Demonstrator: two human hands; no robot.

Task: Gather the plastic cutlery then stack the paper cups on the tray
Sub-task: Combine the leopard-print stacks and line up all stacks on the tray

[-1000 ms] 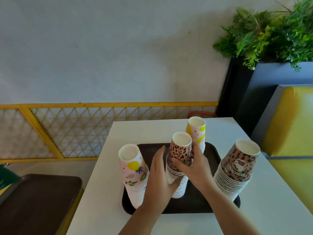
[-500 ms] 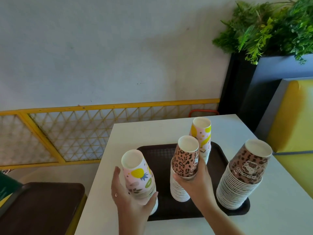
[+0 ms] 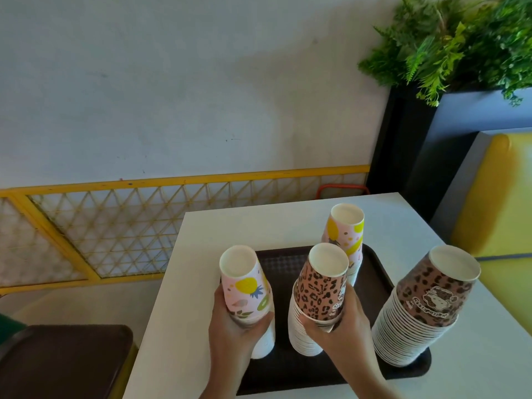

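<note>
Several stacks of upside-down paper cups stand on a dark brown tray (image 3: 283, 262) on the white table (image 3: 253, 223). My left hand (image 3: 233, 326) is wrapped around the pink fruit-print stack (image 3: 244, 286) at the tray's left edge. My right hand (image 3: 342, 321) grips the top cups of the leopard-print stack (image 3: 319, 286) in the middle. A second pink and yellow stack (image 3: 345, 234) stands behind it. A tall brown leopard stack (image 3: 426, 309) leans at the tray's right end. No cutlery is in view.
A second brown tray (image 3: 57, 367) lies on a lower surface at the left. A yellow lattice railing (image 3: 115, 234) runs behind the table. A yellow bench seat (image 3: 498, 197) and a dark planter with green plants (image 3: 449, 44) stand at the right.
My left hand moved from the middle stack to the pink fruit-print stack and closed around it. My right hand kept its grip on the leopard-print cups.
</note>
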